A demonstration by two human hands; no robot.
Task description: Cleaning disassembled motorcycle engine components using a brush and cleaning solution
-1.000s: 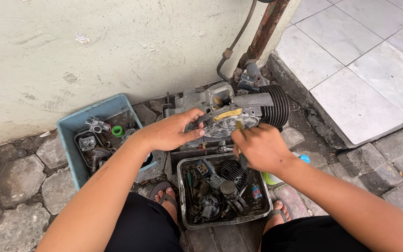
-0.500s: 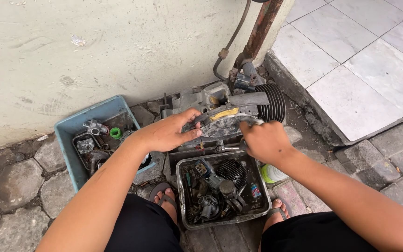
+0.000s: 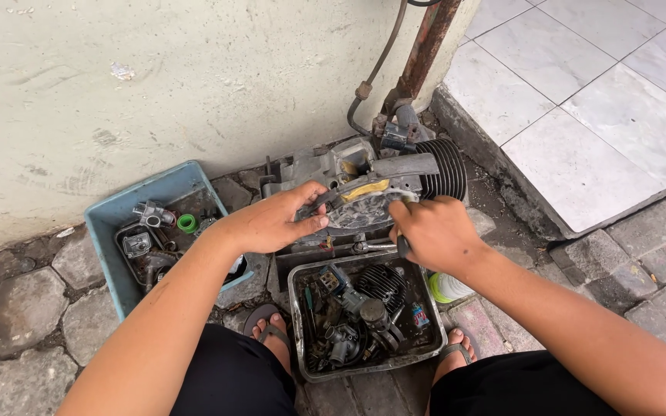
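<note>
Two bare hands work at one grey engine block (image 3: 364, 181) set on the paving against the foot of a pale wall (image 3: 156, 85). Left hand (image 3: 275, 219) lies palm down on the block's near left side, fingers curled over the edge of the round side cover (image 3: 360, 209), thumb tucked under: closed on the cover's rim. Right hand (image 3: 433, 231) sits at 3 o'clock from the left, fist closed round a dark tool handle (image 3: 402, 246) whose butt pokes out below the fingers; the working end is hidden behind the hand, so its kind cannot be told. Knuckles of the right hand touch the cover's right edge.

On the block, a yellowish strip (image 3: 365, 189) crosses just above the cover. Black cooling fins (image 3: 445, 169) stand at the block's 3 o'clock end. At 12 o'clock from the block a rusty pipe (image 3: 425, 46) climbs the wall corner, a thin hose (image 3: 371, 85) looping beside it.

At 6 o'clock from the hands, a grey metal tray (image 3: 294, 308) holds mixed small parts, among them a finned cylinder (image 3: 383, 281). At 9 o'clock, a blue plastic tub (image 3: 109, 246) holds more parts and a green ring (image 3: 187, 223). White bottle with green band (image 3: 449, 287) lies at 4 o'clock, just beside the tray. Sandalled feet flank the tray's near corners. Raised white tiles (image 3: 580, 92) fill 2 o'clock.
</note>
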